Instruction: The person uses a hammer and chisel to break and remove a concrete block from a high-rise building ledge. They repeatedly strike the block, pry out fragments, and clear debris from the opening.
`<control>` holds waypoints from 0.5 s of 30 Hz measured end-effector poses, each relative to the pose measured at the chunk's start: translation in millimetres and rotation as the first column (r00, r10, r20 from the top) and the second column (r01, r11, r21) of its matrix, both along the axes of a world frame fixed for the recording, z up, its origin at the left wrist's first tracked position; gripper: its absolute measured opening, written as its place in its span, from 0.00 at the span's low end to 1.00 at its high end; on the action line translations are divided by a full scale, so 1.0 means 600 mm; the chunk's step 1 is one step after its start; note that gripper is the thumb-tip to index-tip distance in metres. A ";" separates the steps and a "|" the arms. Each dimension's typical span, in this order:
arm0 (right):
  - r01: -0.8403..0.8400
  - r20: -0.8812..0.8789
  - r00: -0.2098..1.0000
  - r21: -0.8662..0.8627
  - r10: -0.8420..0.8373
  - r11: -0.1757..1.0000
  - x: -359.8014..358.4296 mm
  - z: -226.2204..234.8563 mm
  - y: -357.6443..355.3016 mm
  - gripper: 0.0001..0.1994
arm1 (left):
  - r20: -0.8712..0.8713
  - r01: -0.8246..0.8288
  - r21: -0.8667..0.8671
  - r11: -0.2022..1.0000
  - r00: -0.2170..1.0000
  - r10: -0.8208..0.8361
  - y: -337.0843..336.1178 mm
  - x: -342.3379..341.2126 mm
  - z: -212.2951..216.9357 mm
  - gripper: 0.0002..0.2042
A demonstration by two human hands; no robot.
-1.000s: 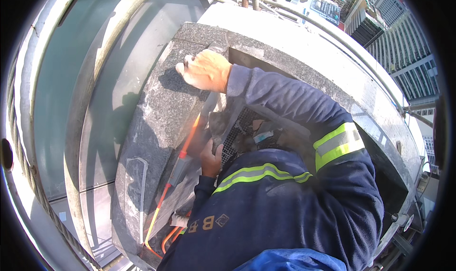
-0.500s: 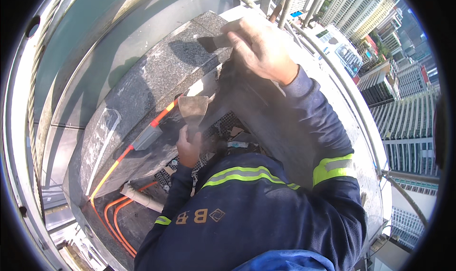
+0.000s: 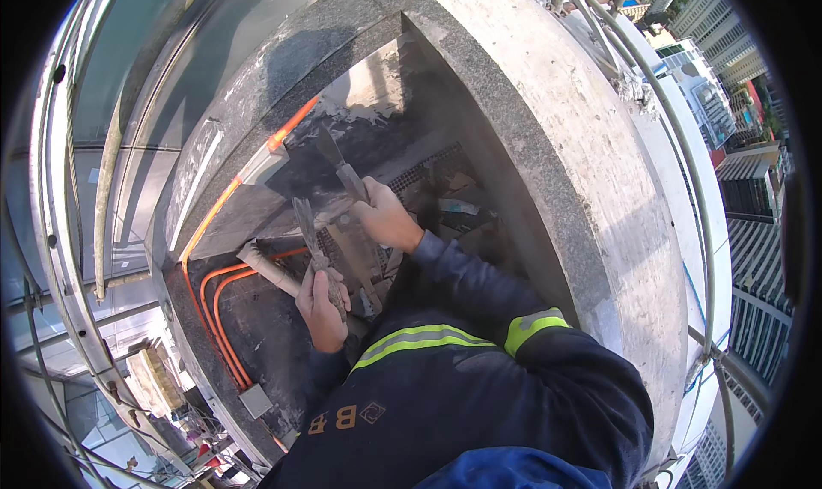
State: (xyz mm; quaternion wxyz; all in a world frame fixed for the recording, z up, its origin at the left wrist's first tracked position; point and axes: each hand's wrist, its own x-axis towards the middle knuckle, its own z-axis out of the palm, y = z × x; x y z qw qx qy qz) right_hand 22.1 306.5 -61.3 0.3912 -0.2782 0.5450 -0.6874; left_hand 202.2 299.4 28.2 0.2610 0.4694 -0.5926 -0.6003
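High on a building's outside, a grey stone ledge curves over a dark recess with a metal grate at its floor, glass panes to the left and towers far below on the right. Orange conduits run along the recess's left edge beside a pale pipe, and rubble lies on the grate – crowding the space around the hands. The left hand has its fingers wrapped tight round a chisel pointing up at the recess wall, while the right hand – fingers closed – grips a hammer just above it.
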 end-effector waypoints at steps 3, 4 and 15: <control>0.029 -0.281 0.959 0.013 -0.024 0.999 0.036 0.015 0.017 0.11 | 0.115 -0.033 -0.033 0.999 0.993 0.037 0.024 0.037 -0.029 0.13; 0.006 -0.328 0.944 -0.036 -0.017 0.999 0.040 0.031 0.019 0.11 | 0.127 -0.026 -0.051 0.998 0.991 0.032 0.031 0.032 -0.032 0.13; -0.095 -0.499 0.857 0.085 0.125 0.992 0.098 0.044 0.061 0.13 | 0.115 0.073 -0.145 0.987 0.992 -0.056 0.006 0.061 -0.041 0.15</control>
